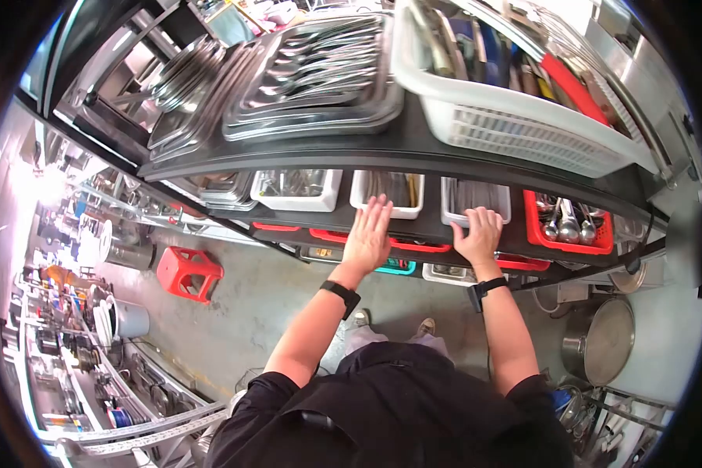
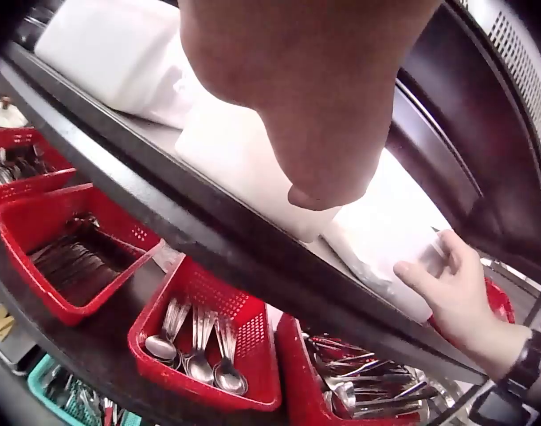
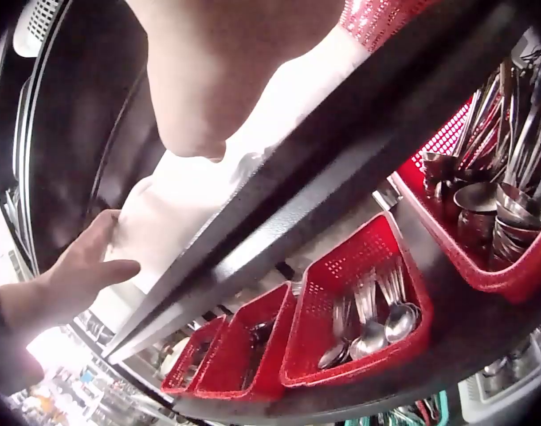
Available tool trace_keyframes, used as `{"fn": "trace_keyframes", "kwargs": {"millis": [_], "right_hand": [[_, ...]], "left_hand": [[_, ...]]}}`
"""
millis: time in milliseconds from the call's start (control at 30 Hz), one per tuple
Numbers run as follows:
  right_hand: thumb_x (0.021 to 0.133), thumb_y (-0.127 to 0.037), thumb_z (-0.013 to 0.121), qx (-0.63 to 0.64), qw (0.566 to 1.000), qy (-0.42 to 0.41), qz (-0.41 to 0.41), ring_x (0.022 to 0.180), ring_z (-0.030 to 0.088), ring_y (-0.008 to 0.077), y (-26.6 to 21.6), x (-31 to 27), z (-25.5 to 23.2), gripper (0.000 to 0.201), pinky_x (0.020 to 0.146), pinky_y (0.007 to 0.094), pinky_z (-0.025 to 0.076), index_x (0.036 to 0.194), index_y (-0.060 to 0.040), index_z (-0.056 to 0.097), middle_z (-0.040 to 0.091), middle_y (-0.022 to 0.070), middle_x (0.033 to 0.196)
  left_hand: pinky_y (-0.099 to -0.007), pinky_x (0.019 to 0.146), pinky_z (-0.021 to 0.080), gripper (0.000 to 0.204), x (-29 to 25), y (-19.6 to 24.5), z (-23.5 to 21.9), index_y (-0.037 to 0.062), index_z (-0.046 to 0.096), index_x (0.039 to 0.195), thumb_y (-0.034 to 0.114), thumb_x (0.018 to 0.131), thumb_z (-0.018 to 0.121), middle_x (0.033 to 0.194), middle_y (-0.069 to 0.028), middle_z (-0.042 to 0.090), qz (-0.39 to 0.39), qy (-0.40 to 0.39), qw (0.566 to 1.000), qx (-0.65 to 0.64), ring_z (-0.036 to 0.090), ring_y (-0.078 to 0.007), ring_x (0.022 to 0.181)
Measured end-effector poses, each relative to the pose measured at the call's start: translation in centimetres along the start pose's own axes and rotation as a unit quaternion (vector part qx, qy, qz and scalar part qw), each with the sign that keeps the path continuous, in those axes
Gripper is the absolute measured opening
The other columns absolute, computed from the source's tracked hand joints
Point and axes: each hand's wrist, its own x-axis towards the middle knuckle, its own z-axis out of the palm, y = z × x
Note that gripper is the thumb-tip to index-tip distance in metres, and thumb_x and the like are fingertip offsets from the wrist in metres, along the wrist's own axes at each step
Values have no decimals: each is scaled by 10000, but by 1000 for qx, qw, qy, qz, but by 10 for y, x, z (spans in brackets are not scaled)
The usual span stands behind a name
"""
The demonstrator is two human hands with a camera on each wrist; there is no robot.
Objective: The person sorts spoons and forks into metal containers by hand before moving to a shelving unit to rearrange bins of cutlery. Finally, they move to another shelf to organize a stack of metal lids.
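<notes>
In the head view my left hand [image 1: 369, 234] reaches to a white bin [image 1: 357, 198] on the middle shelf, its fairly straight fingers overlapping the front rim. Thin long utensils [image 1: 398, 187] lie in that bin. Farther right, my right hand [image 1: 480, 232] rests at the front rim of another white bin [image 1: 447, 204], thumb spread to the left. This bin holds slim grey metal utensils [image 1: 476, 193]. From the left wrist view, the right hand's fingers [image 2: 461, 253] lie at the bin's corner. Seen from the right wrist, the left hand's thumb [image 3: 120, 269] stands away from its fingers.
A white bin of cutlery [image 1: 296, 191] stands left, a red basket of ladles [image 1: 569, 222] right. Overhead, the upper shelf bears spoon-filled trays [image 1: 312, 117] and a white basket [image 1: 515, 129]. Red baskets [image 2: 208, 390] with spoons sit below. A red stool [image 1: 189, 273] stands on the floor.
</notes>
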Motion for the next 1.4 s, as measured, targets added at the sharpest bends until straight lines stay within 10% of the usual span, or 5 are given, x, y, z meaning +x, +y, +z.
{"fn": "trace_keyframes", "kwargs": {"millis": [200,400,633,867,1400], "right_hand": [[794,-305,820,-79,997,-4,26,1161,569,358,-10,-4,1,442,1106,545,378,1103,-65,614,616,138,1136],[876,-206,762,-175,974,-34,142,1559,313,406,-52,-25,-2,862,1264,590,252,1616,-35,356,321,200,1699],[875,-60,714,-41,966,-162,196,1505,404,412,-84,-99,-33,797,1237,474,343,1597,-6,380,407,220,1647],[875,-81,715,-58,942,-206,259,960,677,348,-113,-163,-63,570,819,431,557,1429,-62,582,673,170,1268],[894,-103,710,-40,940,-205,268,1014,693,358,-141,-175,-35,360,852,450,564,1246,-61,647,702,135,1139]], "left_hand": [[-540,1208,375,617,-106,-83,5,36,531,1452,76,845,629,1583,-183,477,69,-21,996,-51,475,-376,1442],[-511,1136,432,668,-215,-225,42,44,515,1458,186,830,693,1493,-184,521,-145,-174,973,-54,517,-390,1343],[-549,1154,430,665,-183,-324,56,79,525,1450,211,827,718,1633,-204,382,-214,-210,954,-6,458,-413,1420],[-557,1130,449,529,-162,-374,69,75,612,1353,234,858,710,1527,-192,450,-273,-315,908,34,491,-397,1392],[-540,1162,439,573,-172,-376,59,25,564,1418,207,886,674,1697,-176,290,-256,-335,907,17,501,-382,1418]]}}
